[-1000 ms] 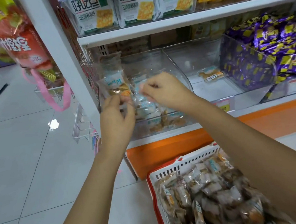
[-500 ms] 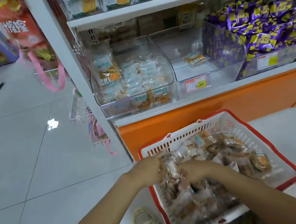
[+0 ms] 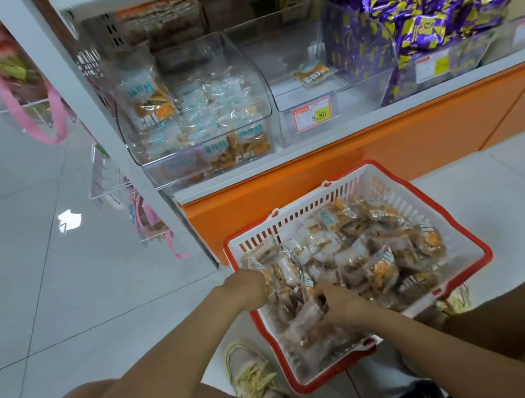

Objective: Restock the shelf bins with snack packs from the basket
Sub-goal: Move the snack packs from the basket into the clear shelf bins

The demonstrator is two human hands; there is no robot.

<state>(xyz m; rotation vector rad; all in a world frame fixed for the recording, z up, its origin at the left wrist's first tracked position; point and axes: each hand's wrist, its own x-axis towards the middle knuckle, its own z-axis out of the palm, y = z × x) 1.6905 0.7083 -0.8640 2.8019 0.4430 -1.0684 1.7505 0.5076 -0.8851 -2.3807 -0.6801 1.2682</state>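
Head: basket (image 3: pixel 335 191) on white floor tiles (image 3: pixel 53 285), by shelf (image 3: pixel 379 154).

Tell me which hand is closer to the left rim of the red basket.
Left. The left hand sits right over the basket's left rim, gripping snack packs at that edge; the right hand is farther inside, among the packs near the middle.

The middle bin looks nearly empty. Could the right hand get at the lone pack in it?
Probably yes: the middle bin is open on top and nothing lies over the lone pack. The right hand is down in the basket among packs.
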